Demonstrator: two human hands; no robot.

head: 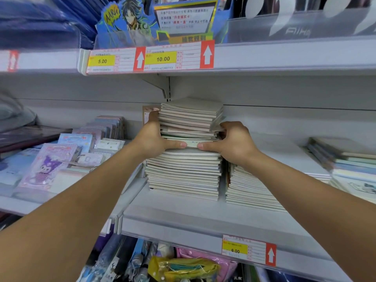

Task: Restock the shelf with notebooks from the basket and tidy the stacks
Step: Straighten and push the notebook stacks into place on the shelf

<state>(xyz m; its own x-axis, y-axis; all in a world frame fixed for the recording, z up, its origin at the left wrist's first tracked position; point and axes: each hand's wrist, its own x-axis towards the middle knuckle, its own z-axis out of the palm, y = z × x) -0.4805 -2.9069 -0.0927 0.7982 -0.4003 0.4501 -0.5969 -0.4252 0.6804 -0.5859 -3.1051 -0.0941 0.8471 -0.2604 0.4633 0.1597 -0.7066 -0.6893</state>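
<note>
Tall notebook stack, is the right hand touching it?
Touching. The head view shows the right hand gripping the tall stack, thumb on its front edge.

Both hands' fingers [153, 117] hidden behind notebook stack [184, 171]; top-shelf goods blurred, price tag [162, 59] txt unreadable.

**A stationery aisle in a shop**

This is a retail shop, in its stationery section; grey metal shelving [203, 212] runs in tiers, each front edge carrying a price rail; printed price labels sit in those rails, one marked 5.00 [102, 61], one 10.00 [163, 59], one 6.00 [235, 250], each beside a red panel with a white arrow pointing up; stacks of identical notebooks [184, 176] stand on the middle shelf as stock; packaged cartoon-character notepads [48, 165] lie displayed to the left; a printed promotional display card [162, 19] stands on the shelf above; bagged goods [183, 267] fill the shelf below.
</note>
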